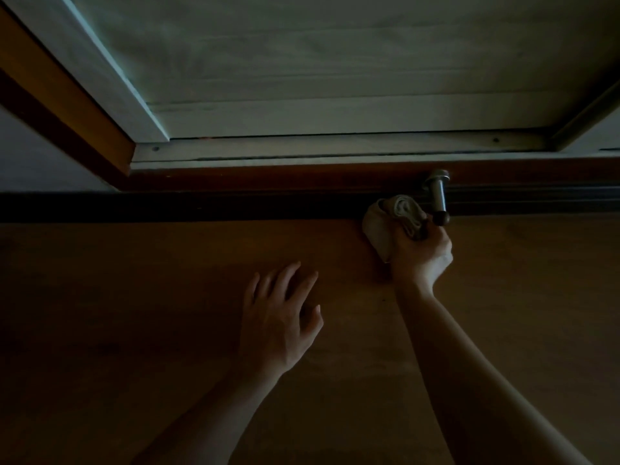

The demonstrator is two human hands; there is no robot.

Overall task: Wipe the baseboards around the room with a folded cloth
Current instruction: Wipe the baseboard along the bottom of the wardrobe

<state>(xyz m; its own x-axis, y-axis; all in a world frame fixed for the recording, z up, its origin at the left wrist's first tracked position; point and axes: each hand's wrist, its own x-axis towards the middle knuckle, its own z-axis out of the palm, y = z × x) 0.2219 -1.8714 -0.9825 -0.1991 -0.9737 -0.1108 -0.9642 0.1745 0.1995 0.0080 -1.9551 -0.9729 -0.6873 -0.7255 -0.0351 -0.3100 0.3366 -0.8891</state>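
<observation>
**Cloth at the baseboard, hard by the doorstop**

Nearest me, the left hand [278, 317] is down on the wooden floor [134, 297], seemingly braced there, fingers spread and relaxed, holding nothing. Further out, the right hand [419, 253] is curled tight round the folded cloth [385, 223], pressing the pale wad against the dark baseboard [201, 206], just left of a metal doorstop [437, 196] jutting out above it. Beyond rises a pale panel [335, 62] in a wooden frame [67, 105]. The light is too dim to tell wiped board from unwiped. I'd judge the job midway at best, with the strip past the doorstop and the room's other walls left to do.
</observation>
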